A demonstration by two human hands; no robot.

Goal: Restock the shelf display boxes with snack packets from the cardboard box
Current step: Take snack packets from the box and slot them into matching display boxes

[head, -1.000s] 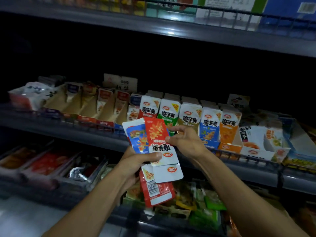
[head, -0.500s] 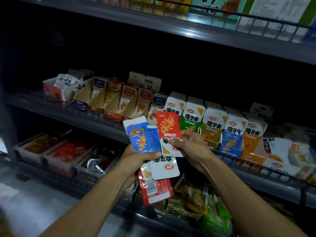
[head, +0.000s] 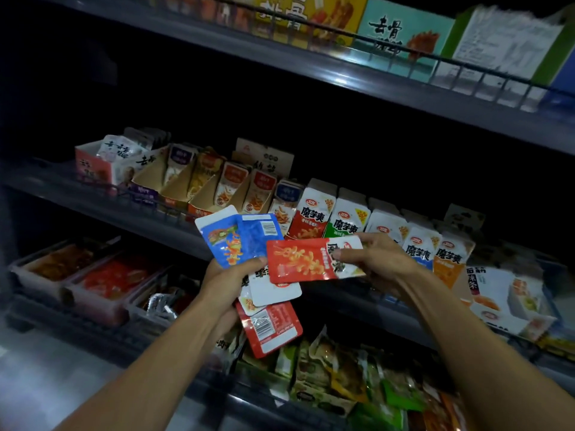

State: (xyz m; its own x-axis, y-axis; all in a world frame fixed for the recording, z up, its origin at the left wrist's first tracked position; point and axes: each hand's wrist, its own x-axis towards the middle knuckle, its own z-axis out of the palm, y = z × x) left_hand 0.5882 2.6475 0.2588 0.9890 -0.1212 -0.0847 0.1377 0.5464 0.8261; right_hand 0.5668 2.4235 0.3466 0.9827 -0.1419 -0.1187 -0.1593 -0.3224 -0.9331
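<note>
- Left hand (head: pixel 228 279) grips a fan of packets (head: pixel 249 262), thumb pressed across the blue ones.
- Right hand (head: pixel 378 262) pinches a red packet (head: pixel 303 259) sideways, near the display boxes (head: pixel 314 217) on the middle shelf (head: pixel 140 217).

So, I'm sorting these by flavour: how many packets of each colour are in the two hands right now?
Blue: 2, the blue front packet and blue barcode packet, in the left hand.
Red: 2, the red packet in the right hand and the red barcode packet in the left.
White end showing, main colour hidden: 2, white-ended packet and sliver packet.
Total: 6
</note>
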